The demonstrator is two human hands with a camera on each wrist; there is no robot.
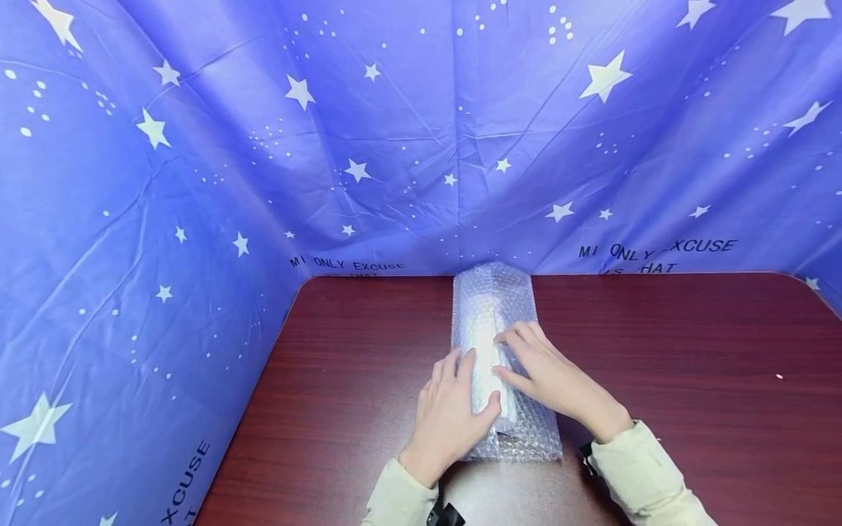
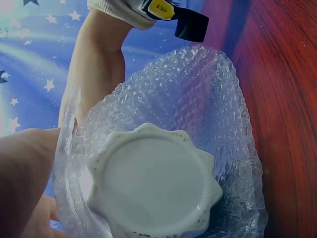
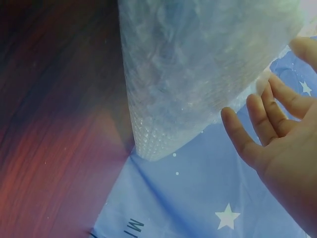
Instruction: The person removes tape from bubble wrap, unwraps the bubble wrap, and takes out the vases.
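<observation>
A white object [image 2: 153, 183] with a round, scalloped base lies on its side inside a sheet of bubble wrap [image 1: 493, 281]. Its base faces the near open end of the wrap in the left wrist view; the wrap hides the rest of its shape. My left hand [image 1: 449, 413] rests along the left side of the bundle, fingers extended and thumb over the top. From the other side my right hand [image 1: 552, 374] touches the wrap with spread, slightly bent fingers. In the right wrist view those fingertips [image 3: 229, 115] lie against the wrap's edge.
The bundle lies on a dark red wood-grain table [image 1: 671, 351], its far end reaching the back edge. Blue star-printed cloth [image 1: 421, 131] hangs behind and to the left. A small white speck [image 1: 779, 376] is on the table at the right.
</observation>
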